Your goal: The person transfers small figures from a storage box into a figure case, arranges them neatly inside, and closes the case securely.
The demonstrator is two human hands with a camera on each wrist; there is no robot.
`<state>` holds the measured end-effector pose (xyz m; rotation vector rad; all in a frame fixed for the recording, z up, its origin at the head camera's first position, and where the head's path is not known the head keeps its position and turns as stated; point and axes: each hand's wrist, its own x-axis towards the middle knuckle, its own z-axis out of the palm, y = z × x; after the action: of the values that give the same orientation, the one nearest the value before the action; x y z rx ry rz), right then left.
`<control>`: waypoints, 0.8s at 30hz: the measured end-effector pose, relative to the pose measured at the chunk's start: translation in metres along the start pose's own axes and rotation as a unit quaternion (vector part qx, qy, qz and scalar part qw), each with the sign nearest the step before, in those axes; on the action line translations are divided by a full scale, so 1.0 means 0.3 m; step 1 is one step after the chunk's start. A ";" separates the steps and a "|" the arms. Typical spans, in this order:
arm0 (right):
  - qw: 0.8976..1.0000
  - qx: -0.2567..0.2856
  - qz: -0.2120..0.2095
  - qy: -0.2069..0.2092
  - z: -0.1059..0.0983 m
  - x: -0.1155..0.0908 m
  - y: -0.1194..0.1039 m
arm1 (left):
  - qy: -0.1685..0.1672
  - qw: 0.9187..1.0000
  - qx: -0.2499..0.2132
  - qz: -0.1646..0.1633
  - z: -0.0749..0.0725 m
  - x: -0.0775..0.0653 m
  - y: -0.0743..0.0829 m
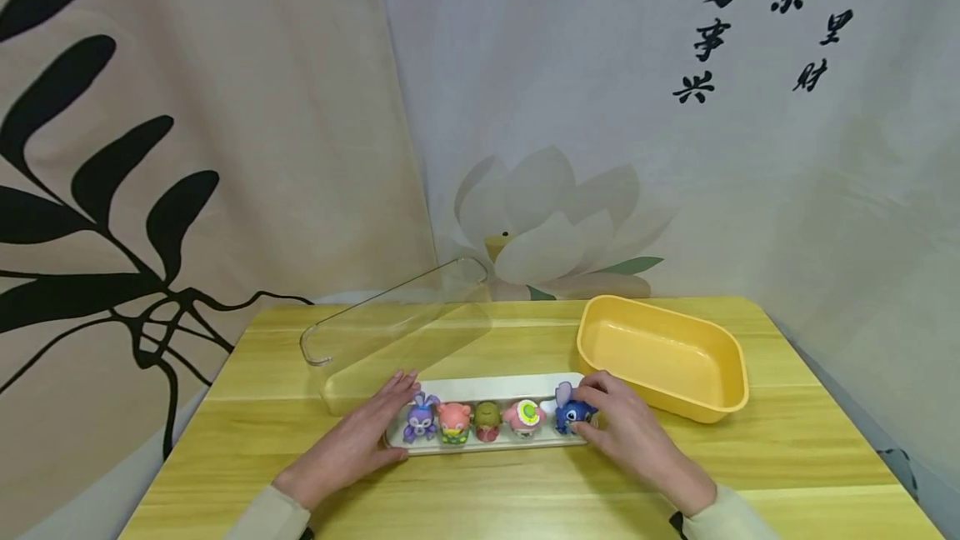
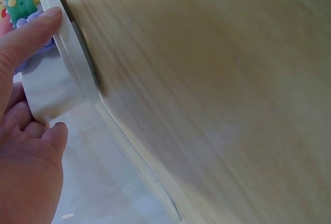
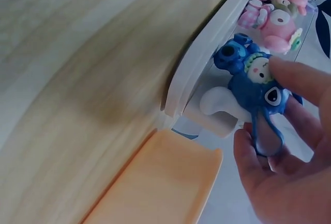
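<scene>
A long white tray lies on the table with a row of small figurines standing on it. My left hand grips the tray's left end, thumb on the near rim and fingers at the far side. Beside that hand stands a purple long-eared figurine. At the right end, my right hand pinches a blue long-eared figurine between thumb and fingers, over the tray. Between these two are a pink figurine, an olive-green one and a pink one with a green-and-white disc.
A yellow rectangular bin stands at the back right, close to my right hand. A clear plastic cover lies behind the tray at the left, its far end near the table's back edge. Printed curtains hang behind the wooden table.
</scene>
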<state>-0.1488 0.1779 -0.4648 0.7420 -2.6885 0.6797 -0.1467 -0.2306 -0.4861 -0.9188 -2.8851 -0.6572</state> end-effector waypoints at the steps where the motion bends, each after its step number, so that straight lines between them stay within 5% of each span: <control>1: 1.000 -0.001 0.003 -0.005 0.000 0.001 -0.002 | 0.000 1.000 -0.001 0.000 0.000 -0.001 0.001; 16: 1.000 0.000 0.006 -0.022 0.002 0.000 -0.012 | 0.009 0.998 0.063 0.021 -0.002 -0.005 -0.006; 24: 1.000 0.030 0.003 -0.009 -0.027 -0.009 0.002 | 0.009 0.999 0.051 0.004 -0.004 -0.001 -0.005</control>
<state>-0.1459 0.1837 -0.4591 0.7576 -2.6987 0.7615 -0.1474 -0.2322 -0.4856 -0.9071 -2.8663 -0.5084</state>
